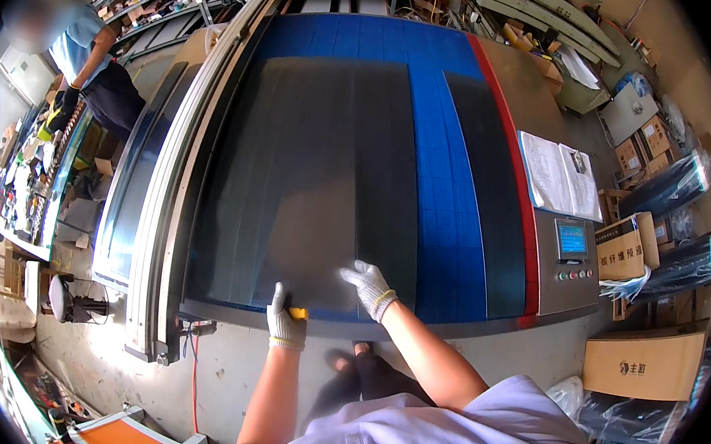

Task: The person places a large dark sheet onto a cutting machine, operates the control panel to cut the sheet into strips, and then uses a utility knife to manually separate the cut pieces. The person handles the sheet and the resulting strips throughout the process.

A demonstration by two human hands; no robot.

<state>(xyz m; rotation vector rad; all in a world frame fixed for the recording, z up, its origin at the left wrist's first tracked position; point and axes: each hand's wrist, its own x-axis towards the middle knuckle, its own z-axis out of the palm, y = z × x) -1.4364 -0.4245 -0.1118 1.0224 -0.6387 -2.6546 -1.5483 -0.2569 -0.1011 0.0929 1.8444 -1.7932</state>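
Both my hands wear pale knitted gloves at the near edge of a wide cutting table with a blue surface (444,221). My left hand (286,324) is closed around a small yellow tool (299,313); its kind is not clear, and the thumb points up. Over the near part of a large dark sheet (319,151), my right hand (371,289) has its fingers stretched out to the left, apparently touching the surface. The sheet shows lighter and darker bands. To the right, a narrower dark strip (493,200) lies apart from it on the blue.
A long metal gantry beam (178,173) spans the table's left side. An open notebook (558,174) and a control panel (572,239) are at the right. Cardboard boxes (643,366) and wrapped rolls stand beyond. Another person (91,55) works at a cluttered bench on the far left.
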